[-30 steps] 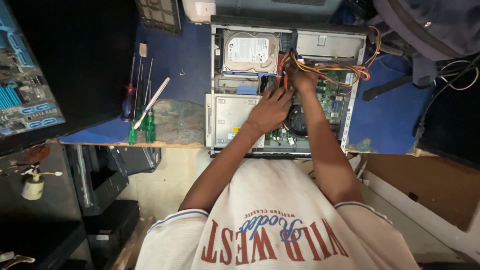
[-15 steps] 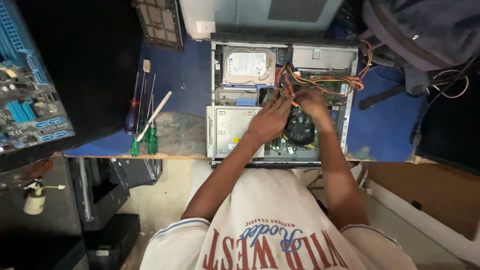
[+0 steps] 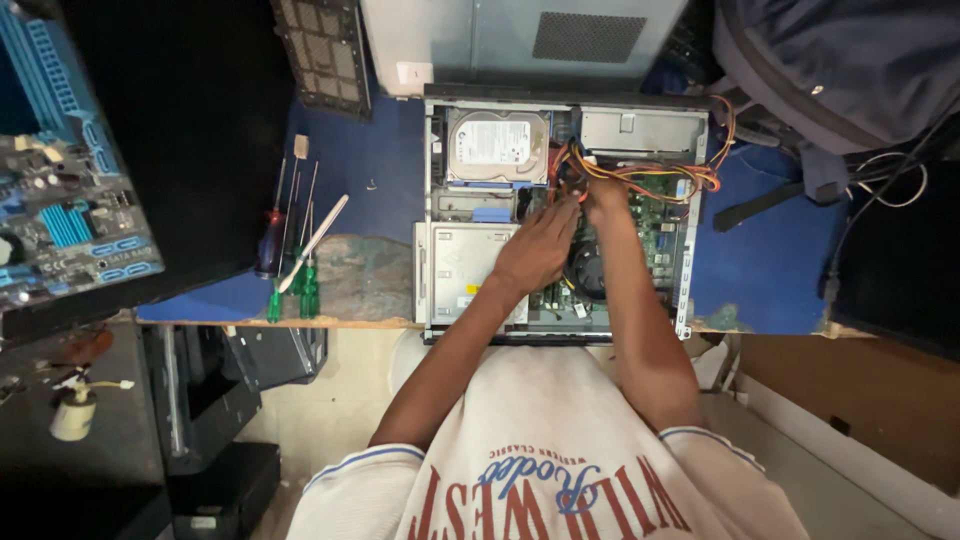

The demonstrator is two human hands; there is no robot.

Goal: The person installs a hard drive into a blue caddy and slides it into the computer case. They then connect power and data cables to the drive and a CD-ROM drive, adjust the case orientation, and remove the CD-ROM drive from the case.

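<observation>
An open desktop computer case (image 3: 690, 290) lies on a blue-covered table, its inside facing up. A silver hard drive (image 3: 497, 146) sits at its top left, and a round black cooler fan (image 3: 588, 272) near the middle. A bundle of orange, yellow and red power cables (image 3: 660, 178) runs across the upper part. My left hand (image 3: 536, 248) rests over the board beside the fan, fingers reaching to the cables. My right hand (image 3: 603, 196) is closed around the cable bundle where it meets the board; what its fingers pinch is hidden.
Several screwdrivers (image 3: 292, 252) with green and red handles lie left of the case. A bare motherboard (image 3: 70, 225) lies at the far left. A dark backpack (image 3: 850, 80) and loose cables sit at the right. A pale tower case (image 3: 520, 40) stands behind.
Both hands have shifted slightly inside the case; the right hand stays at the orange cables. The camera view has tilted so the case sits lower in frame.
</observation>
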